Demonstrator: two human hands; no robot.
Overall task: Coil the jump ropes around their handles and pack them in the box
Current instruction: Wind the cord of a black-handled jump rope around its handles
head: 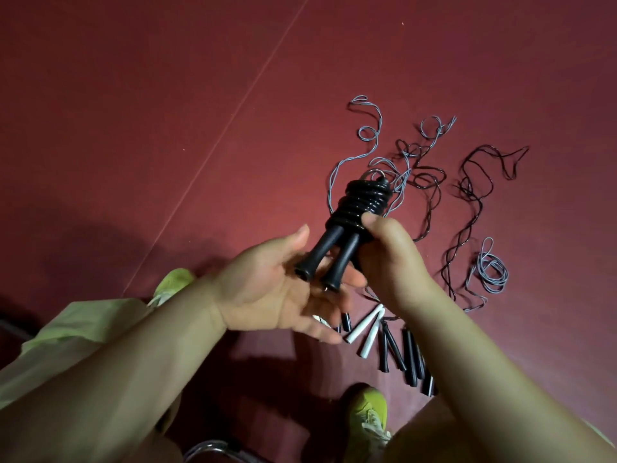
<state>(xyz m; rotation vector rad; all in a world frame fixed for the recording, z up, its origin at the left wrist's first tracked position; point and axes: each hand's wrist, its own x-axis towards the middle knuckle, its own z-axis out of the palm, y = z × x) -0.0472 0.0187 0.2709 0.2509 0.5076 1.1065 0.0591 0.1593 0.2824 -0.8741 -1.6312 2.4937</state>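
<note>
A dark red floor (133, 95) is seen across the whole view, smooth and matt. It is crossed by a thin pale seam line (233, 108), drawn diagonally from the upper middle down toward the lower left. The middle of the floor is lit more brightly, while the corners are left dimmer. Soft dark shadows (260, 372) are cast on the floor in the lower part of the view. A curved chrome tube (213, 446) is glimpsed at the bottom edge.

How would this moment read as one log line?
right hand grips coiled black rope | left hand open under handles | loose ropes on floor
</note>
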